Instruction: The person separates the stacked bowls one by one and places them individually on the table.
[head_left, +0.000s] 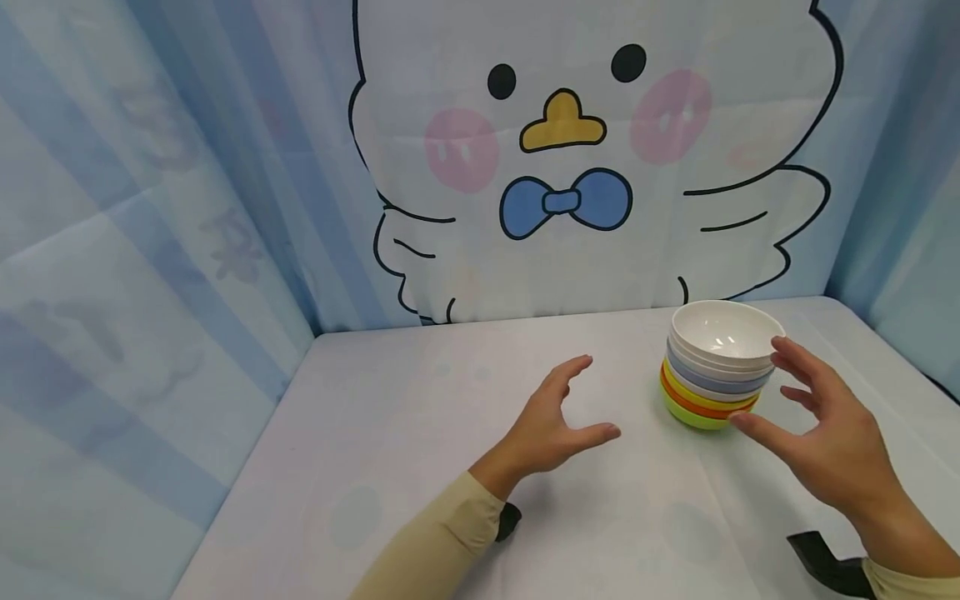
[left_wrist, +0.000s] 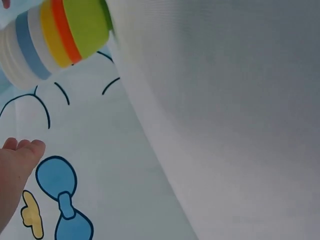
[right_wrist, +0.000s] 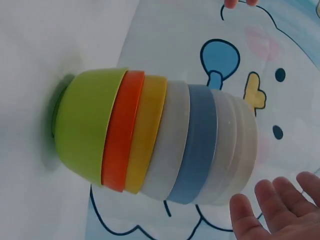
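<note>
A stack of nested bowls [head_left: 716,367] stands upright on the table: green at the bottom, then orange, yellow, white, blue and several white ones on top. My right hand [head_left: 836,429] is at the stack's right side, fingers spread and the thumb tip near the lower bowls. In the right wrist view the fingertips [right_wrist: 240,205] lie near the rim of the top white bowl [right_wrist: 247,150], with nothing gripped. My left hand [head_left: 543,425] hovers left of the stack, thumb and fingers apart, holding nothing. The left wrist view shows its fingers [left_wrist: 22,160] well away from the bowls [left_wrist: 55,40].
A pale cloth covers the table [head_left: 390,433]. Behind it hangs a curtain with a cartoon figure wearing a blue bow tie [head_left: 566,202]. More blue and white curtain [head_left: 150,292] runs along the left side. Black straps [head_left: 828,562] show near the wrists.
</note>
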